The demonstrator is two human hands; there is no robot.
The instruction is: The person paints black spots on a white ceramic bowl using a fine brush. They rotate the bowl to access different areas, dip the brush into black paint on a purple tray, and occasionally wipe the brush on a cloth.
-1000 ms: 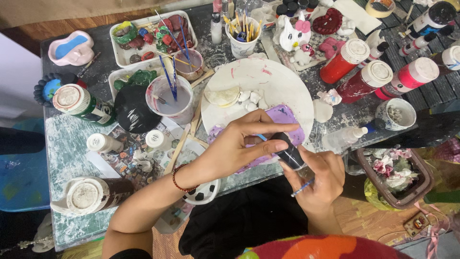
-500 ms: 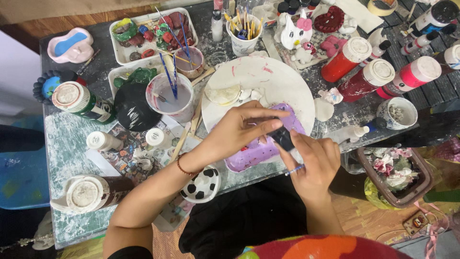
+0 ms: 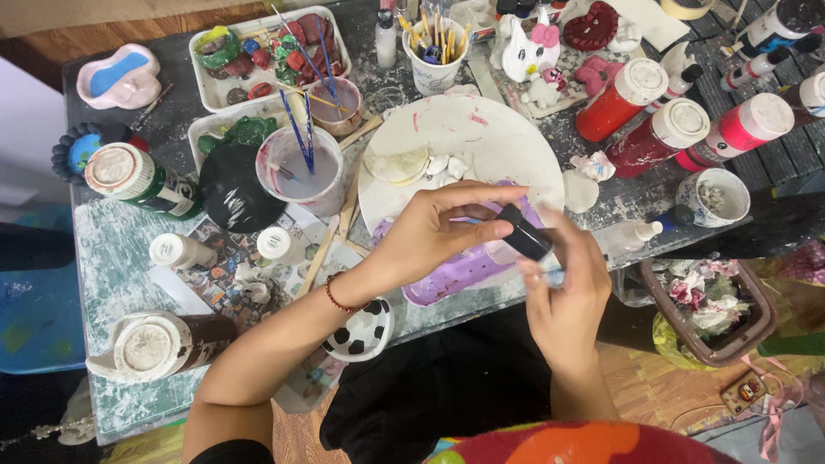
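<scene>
My right hand grips a small bottle with a black cap and also holds a thin light-blue stick. The finger and thumb of my left hand, which has a red bracelet on its wrist, pinch that black cap from the left. Both hands hover above a purple painted piece lying partly on a large white plate smeared with paint. Most of the bottle's body is hidden inside my right hand.
Red and pink paint bottles stand at the right. A water cup with blue brushes, a brush cup, trays of painted figures, a green paint bottle, a brown one and a spotted cup crowd the table.
My hands have drawn closer together, and my left fingers now pinch the black cap. The purple piece shows more from under my left hand.
</scene>
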